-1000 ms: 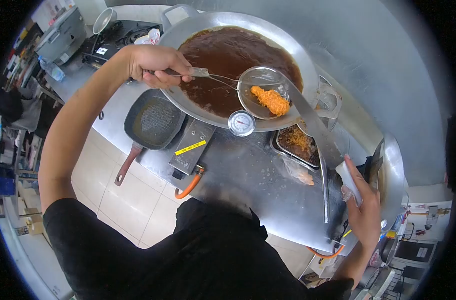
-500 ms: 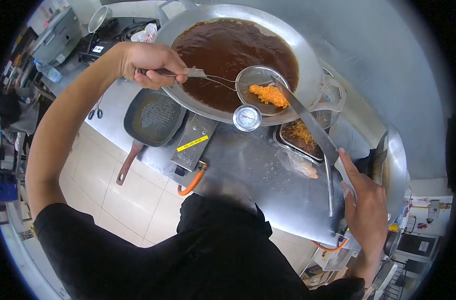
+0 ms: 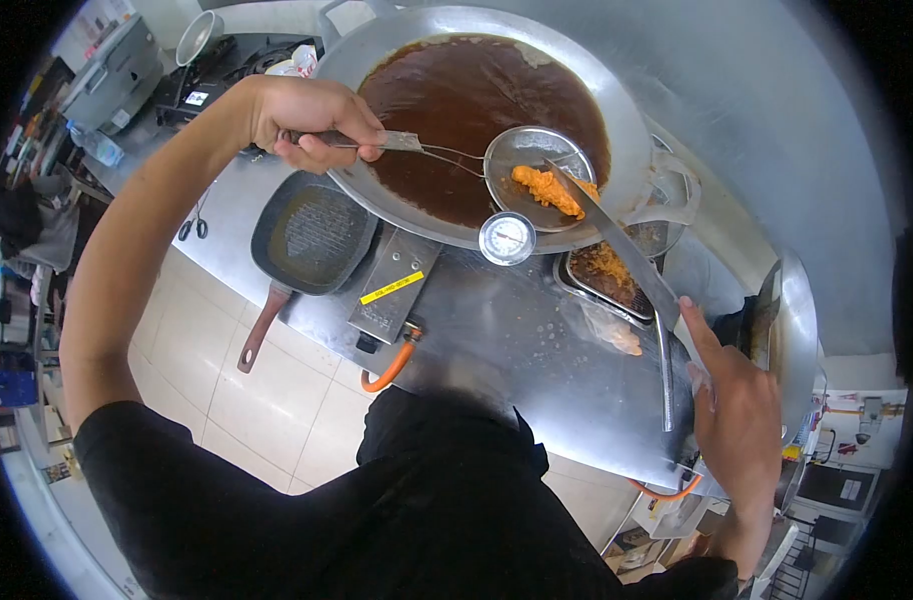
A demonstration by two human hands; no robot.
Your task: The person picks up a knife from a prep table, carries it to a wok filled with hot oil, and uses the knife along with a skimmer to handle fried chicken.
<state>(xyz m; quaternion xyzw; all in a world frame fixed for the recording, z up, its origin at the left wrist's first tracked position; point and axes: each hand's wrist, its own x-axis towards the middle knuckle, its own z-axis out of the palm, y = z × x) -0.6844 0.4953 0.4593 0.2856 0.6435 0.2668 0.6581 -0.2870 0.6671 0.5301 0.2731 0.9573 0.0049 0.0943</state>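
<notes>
My left hand (image 3: pixel 322 125) is closed around the handle of a round wire strainer (image 3: pixel 510 192). The strainer is over the near right side of a wide metal wok (image 3: pixel 432 222) of dark brown oil (image 3: pixel 442 95). Inside the strainer lies an orange, crisp-coated fried piece (image 3: pixel 549 188). My right hand (image 3: pixel 739 420) grips the pale handle of a long knife (image 3: pixel 632 260), index finger stretched along it. The blade reaches up into the strainer, its end against the fried piece. A dial thermometer (image 3: pixel 507 238) sits at the wok's near rim.
Right of the wok stands a tray (image 3: pixel 609 278) of orange crumbs, with a long metal handle (image 3: pixel 667 385) and a crumpled plastic bag (image 3: pixel 614 335) close by. A square grill pan (image 3: pixel 315 235) and burner box (image 3: pixel 392 290) are at left. Another metal pan (image 3: pixel 795 335) stands far right.
The strainer and fried piece have shifted slightly right in view, along with the wok and counter. The blade's end now lies further across the piece. Both grips are unchanged.
</notes>
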